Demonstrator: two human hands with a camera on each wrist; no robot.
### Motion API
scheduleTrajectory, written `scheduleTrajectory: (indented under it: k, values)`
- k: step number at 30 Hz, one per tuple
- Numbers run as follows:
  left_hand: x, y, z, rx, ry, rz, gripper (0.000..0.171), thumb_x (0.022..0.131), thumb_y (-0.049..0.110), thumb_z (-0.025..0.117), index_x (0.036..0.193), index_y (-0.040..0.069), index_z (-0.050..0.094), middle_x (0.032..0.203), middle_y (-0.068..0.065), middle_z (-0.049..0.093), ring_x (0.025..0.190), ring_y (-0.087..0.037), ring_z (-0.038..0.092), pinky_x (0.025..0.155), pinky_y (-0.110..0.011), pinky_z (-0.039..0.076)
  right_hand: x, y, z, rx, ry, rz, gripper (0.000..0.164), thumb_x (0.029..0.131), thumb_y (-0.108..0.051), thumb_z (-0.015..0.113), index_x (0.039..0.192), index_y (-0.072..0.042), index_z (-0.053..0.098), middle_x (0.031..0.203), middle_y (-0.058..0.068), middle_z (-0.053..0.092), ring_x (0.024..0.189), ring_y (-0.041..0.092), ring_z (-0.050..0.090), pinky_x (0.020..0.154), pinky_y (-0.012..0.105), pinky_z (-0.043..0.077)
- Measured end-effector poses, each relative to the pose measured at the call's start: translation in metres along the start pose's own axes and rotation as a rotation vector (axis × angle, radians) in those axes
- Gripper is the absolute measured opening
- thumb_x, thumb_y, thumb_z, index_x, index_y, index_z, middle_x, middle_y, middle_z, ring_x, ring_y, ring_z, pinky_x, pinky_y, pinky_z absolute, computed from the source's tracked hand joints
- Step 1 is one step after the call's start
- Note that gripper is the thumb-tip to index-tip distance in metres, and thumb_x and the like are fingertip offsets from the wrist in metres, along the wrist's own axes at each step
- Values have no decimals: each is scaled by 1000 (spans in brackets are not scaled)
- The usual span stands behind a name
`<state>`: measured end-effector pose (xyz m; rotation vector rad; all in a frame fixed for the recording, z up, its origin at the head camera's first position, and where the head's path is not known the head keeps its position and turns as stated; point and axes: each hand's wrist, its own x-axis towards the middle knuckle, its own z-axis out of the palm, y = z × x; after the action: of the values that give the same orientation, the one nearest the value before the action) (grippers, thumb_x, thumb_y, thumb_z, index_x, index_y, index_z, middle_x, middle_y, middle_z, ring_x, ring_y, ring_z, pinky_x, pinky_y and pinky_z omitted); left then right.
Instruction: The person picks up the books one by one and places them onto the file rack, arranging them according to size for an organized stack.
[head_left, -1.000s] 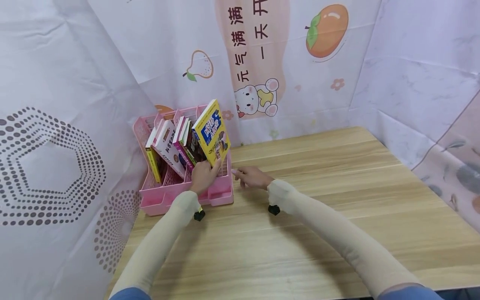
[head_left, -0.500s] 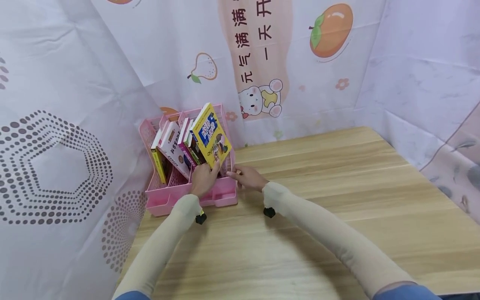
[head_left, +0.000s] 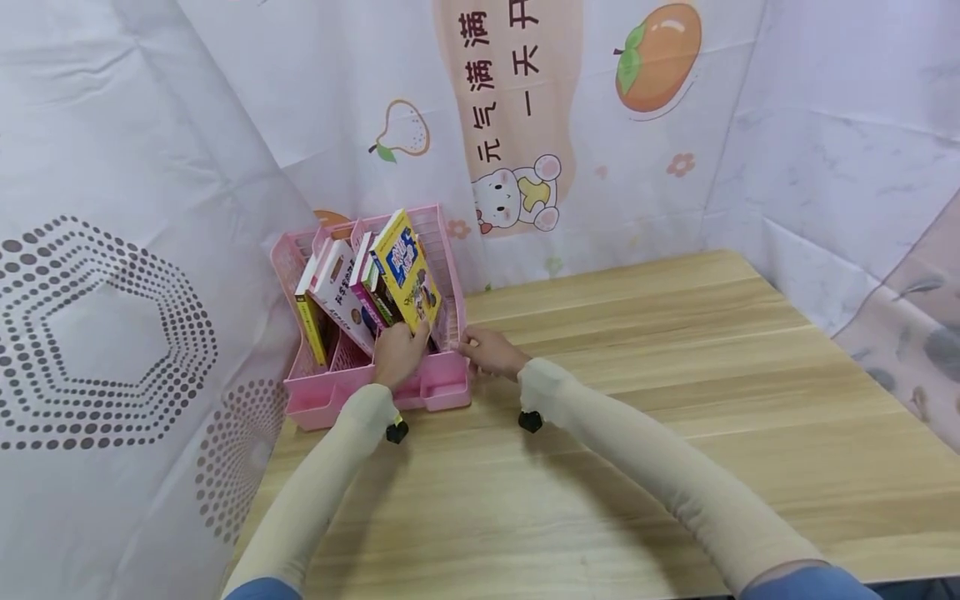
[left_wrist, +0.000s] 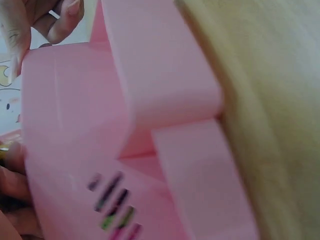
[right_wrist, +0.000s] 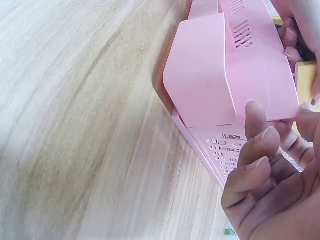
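A pink desktop book rack [head_left: 450, 367] stands on the table, its slots holding several books. In its rightmost section a yellow book [head_left: 408, 271] leans to the left. My left hand [head_left: 401, 354] grips this book at its lower edge, thumb on the cover; its other fingers show partly behind the rack's front wall in the left wrist view. At the rack's front right corner, my right hand [head_left: 495, 352] pinches the wall's edge between thumb and index finger. The remaining fingers [right_wrist: 250, 175] are loosely curled beside the slotted side in the right wrist view.
Left of the yellow book lean a white book [head_left: 345, 292], a magenta-spined book [head_left: 363, 292] and a thin yellow-spined book [head_left: 311, 329]. The wooden table [head_left: 637, 400] extends to the right. A printed curtain [head_left: 600, 208] hangs behind the rack.
The yellow book has moved left and down into the rack with my left hand, now leaning against the other books. My right hand has come from beside the rack onto its front corner.
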<state>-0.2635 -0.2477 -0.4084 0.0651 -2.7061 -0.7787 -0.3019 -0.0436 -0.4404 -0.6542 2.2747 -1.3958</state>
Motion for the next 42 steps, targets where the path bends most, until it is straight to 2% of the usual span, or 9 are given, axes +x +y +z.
scheduleTrajectory:
  k: [5, 10, 14, 18, 23, 28, 31, 36, 42]
  values:
    - [16, 2, -3, 81, -118, -48, 53, 106, 42, 47, 65, 10, 53, 56, -4, 43, 51, -23, 45, 47, -37, 35, -1, -5, 4, -31, 19, 9, 22, 108, -33, 55, 102, -12, 58, 96, 33, 68, 53, 16, 48, 45, 26, 37]
    - [30, 1, 0, 84, -150, -103, 52, 107, 40, 48, 67, 8, 55, 56, -3, 43, 49, -21, 44, 45, -34, 34, -2, -10, 6, -78, 5, -21, 20, 108, -29, 55, 100, -11, 58, 94, 31, 69, 50, 12, 47, 46, 24, 39]
    - [34, 6, 3, 3, -144, -132, 49, 104, 35, 53, 63, 9, 52, 53, -2, 45, 48, -21, 47, 45, -32, 35, -3, -13, 9, -86, -14, -30, 21, 108, -28, 56, 98, -10, 58, 96, 32, 69, 48, 11, 45, 46, 25, 39]
    - [35, 14, 1, -117, -142, -192, 39, 101, 29, 60, 72, 4, 63, 54, -6, 59, 49, -28, 63, 43, -35, 49, -4, -16, 11, -101, -15, -14, 27, 107, -34, 57, 96, -10, 57, 94, 30, 70, 47, 12, 44, 47, 26, 38]
    - [38, 18, 0, -195, -123, -218, 41, 105, 28, 56, 85, -5, 70, 60, -13, 68, 62, -38, 73, 59, -48, 60, 0, -19, 12, -121, 0, -28, 27, 107, -34, 57, 95, -10, 57, 91, 29, 71, 47, 12, 45, 47, 26, 37]
    - [35, 16, 8, -87, -25, -140, 43, 107, 24, 51, 80, -4, 70, 66, -16, 70, 76, -39, 74, 74, -49, 58, -2, -19, 14, -124, -19, -42, 24, 108, -30, 56, 96, -9, 58, 93, 30, 70, 47, 11, 48, 46, 24, 38]
    - [35, 14, 12, -62, 15, -121, 43, 106, 23, 50, 77, -2, 71, 68, -15, 71, 78, -38, 73, 74, -49, 57, -3, -21, 14, -115, -23, -40, 24, 108, -29, 56, 97, -9, 59, 93, 30, 70, 48, 12, 48, 47, 25, 40]
    - [37, 15, 19, -60, 7, -160, 43, 106, 23, 53, 69, 3, 62, 65, -15, 66, 66, -35, 69, 64, -47, 54, -6, -23, 13, -128, 0, -32, 27, 107, -34, 57, 93, -10, 58, 91, 28, 71, 48, 12, 48, 48, 26, 39]
    - [40, 16, 25, -6, -12, -209, 48, 107, 36, 53, 70, 5, 59, 78, -21, 65, 79, -41, 68, 72, -53, 53, -9, -22, 9, -155, 9, -23, 24, 107, -31, 57, 95, -10, 60, 89, 25, 72, 50, 12, 50, 49, 25, 42]
